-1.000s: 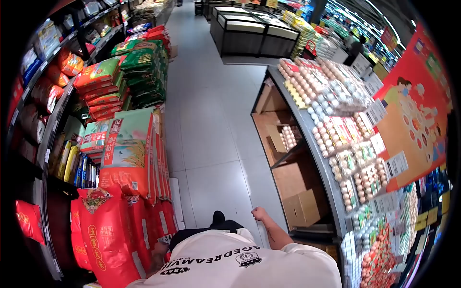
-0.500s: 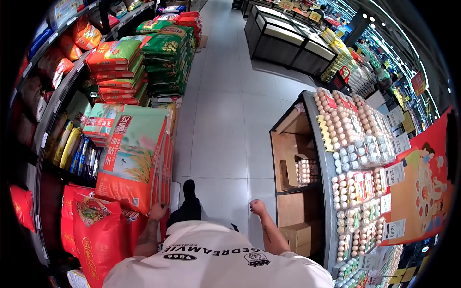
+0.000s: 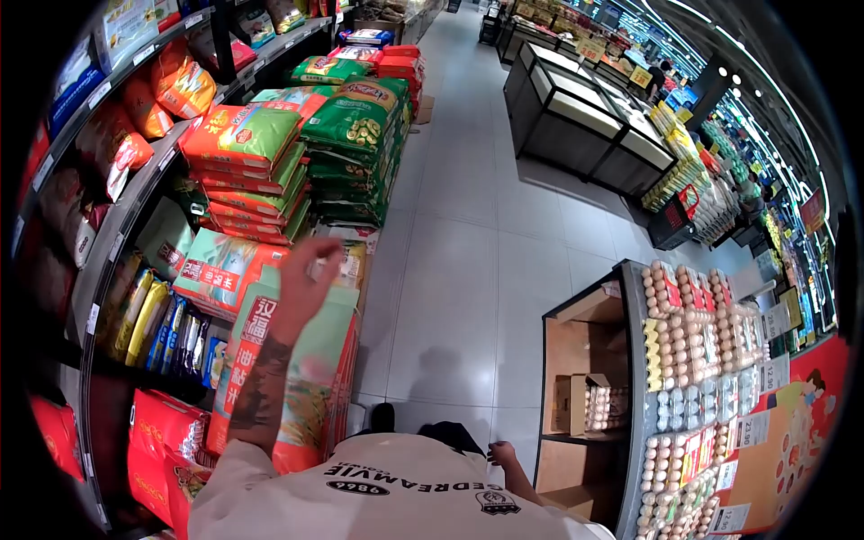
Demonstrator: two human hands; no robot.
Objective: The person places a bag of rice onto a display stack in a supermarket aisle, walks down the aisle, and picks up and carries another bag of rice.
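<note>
My left hand is raised over the far end of a stack of large rice bags. Its fingers are partly bent and apart, and nothing shows in them. The top bag is green and red with a rice-plant picture. A smaller rice pack lies just beyond, to the left of my hand. Low beside my body, my right hand hangs over the floor with its fingers curled and no object visible in it.
Stacked red-green bags and green bags line the left side by the shelves. An egg stand with several egg cartons borders the tiled aisle on the right. A black display case stands farther off.
My left hand has left the near side of the rice bags and risen forward over them. My right hand has dropped closer to my body. The view has shifted forward along the aisle.
</note>
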